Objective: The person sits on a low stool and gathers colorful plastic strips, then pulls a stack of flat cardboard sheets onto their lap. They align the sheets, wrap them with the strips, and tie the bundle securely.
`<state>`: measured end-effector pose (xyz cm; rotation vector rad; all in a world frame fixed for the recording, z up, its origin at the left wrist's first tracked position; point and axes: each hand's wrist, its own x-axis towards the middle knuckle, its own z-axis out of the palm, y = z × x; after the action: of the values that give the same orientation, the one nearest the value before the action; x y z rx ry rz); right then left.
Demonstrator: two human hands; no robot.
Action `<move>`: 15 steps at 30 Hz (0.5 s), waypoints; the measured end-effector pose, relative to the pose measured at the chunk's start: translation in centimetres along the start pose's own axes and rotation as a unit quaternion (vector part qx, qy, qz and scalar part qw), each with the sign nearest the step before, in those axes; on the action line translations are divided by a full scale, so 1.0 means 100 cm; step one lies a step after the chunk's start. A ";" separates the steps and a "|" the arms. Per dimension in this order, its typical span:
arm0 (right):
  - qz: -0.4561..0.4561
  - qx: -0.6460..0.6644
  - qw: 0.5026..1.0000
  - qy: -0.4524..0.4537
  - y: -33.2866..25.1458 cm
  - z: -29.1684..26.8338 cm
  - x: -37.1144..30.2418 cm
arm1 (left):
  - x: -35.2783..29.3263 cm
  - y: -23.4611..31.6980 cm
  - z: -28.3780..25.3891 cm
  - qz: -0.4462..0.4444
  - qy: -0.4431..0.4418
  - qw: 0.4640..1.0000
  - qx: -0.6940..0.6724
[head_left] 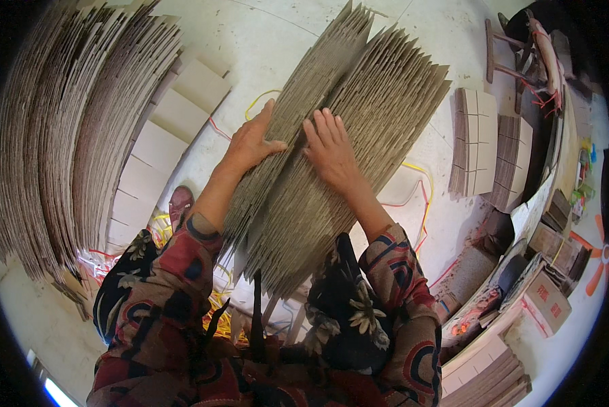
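Note:
In front of me stands a thick pile of grey-brown cardboard sheets on edge, parted lengthwise into a narrower left bundle (297,95) and a wider right bundle (379,102). My left hand (252,141) rests against the outer left side of the narrower bundle, its thumb reaching over the sheet edges and its fingers stretched out. Lying flat near the gap, my right hand (333,150) presses on the top edges of the wider bundle with its fingers extended. The near ends of both bundles reach down between my knees.
Tall rows of cardboard sheets (80,129) fill the left, beside flat tan cardboard (154,146). Two strapped cardboard stacks (477,142) lie at the right. Yellow and red straps (426,203) trail over the floor. A cluttered bench (531,224) and a carton (547,303) stand far right.

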<state>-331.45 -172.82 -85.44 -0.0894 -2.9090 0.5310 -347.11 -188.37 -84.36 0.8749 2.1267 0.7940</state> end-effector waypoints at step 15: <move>-0.011 -0.004 1.000 -0.001 0.001 0.002 -0.001 | -0.008 0.017 0.016 -0.012 0.073 0.996 0.043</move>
<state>-331.40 -172.79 -85.66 -0.0574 -2.9104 0.5148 -344.88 -187.54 -83.72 0.8568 2.3099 0.7814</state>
